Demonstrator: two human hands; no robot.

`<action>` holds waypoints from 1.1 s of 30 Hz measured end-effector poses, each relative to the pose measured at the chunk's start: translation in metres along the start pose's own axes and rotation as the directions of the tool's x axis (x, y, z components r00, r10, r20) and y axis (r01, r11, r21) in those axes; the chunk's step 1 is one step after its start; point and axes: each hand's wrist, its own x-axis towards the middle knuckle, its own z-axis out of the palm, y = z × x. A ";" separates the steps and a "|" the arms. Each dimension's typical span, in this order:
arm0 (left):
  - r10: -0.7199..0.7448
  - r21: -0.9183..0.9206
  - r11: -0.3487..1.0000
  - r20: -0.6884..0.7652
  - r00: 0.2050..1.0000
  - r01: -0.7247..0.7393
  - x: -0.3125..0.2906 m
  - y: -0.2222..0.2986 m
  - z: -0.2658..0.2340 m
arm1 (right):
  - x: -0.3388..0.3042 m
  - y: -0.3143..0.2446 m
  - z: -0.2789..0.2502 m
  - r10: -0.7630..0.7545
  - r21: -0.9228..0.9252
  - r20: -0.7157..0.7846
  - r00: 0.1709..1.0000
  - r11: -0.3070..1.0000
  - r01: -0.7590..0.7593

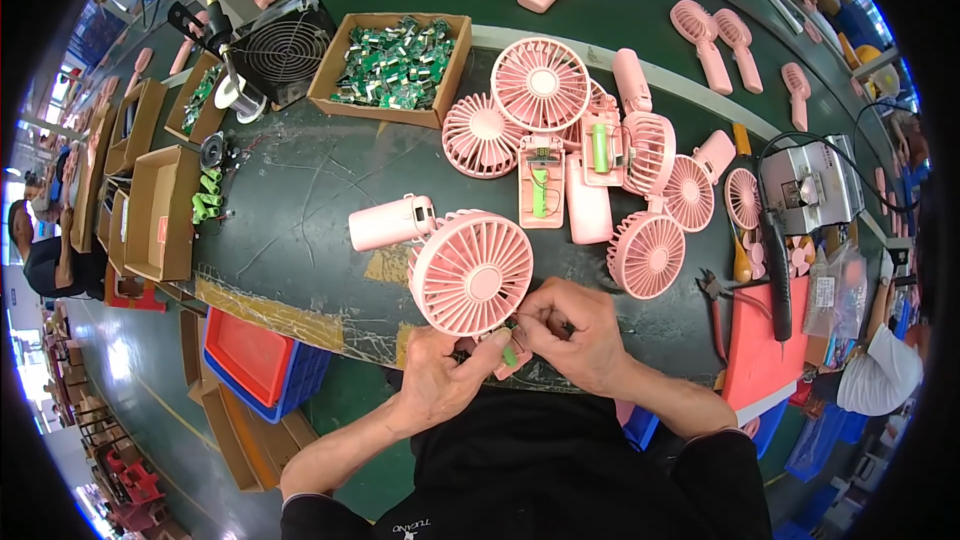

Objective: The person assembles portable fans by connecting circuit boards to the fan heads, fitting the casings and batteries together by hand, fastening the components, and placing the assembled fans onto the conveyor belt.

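A pink handheld fan (472, 273) is at the table's near edge, its grille facing up and its handle opened toward me. Inside the handle a green battery cell (510, 354) shows. My left hand (440, 380) closes around this handle, thumb beside the cell. Over the handle's right side, the fingers of my right hand (580, 340) are pinched together; a small dark bit shows by them, too little to name. Just beyond lies another pink fan's handle (392, 222). Farther off, an opened fan handle (541, 195) shows its green cell and small display board.
Pink fans (541, 83) are piled beyond my hands. A cardboard box of green circuit boards (395, 65) stands at the back left, near a soldering iron stand (240, 100) and a black blower fan (285, 48). Pliers (717, 315) and a black-handled tool (776, 280) lie right.
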 end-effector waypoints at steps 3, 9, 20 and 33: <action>-0.044 -0.135 0.990 -0.042 0.998 0.038 0.000 0.005 0.005 | 0.002 0.006 0.004 -0.255 -0.185 -0.058 0.965 0.953 0.241; 0.043 -0.168 0.983 -0.163 0.986 -0.071 0.002 0.009 0.012 | 0.005 0.002 0.008 -0.594 -0.575 0.011 0.804 0.654 0.491; 0.291 0.224 0.943 -0.202 0.935 -0.245 0.003 -0.004 0.008 | 0.005 -0.007 0.015 -0.567 -0.628 0.025 0.823 0.632 0.454; 0.040 -0.222 0.975 0.056 0.998 -0.027 0.002 0.004 -0.010 | 0.014 -0.020 -0.022 0.275 0.244 0.172 0.946 0.918 -0.311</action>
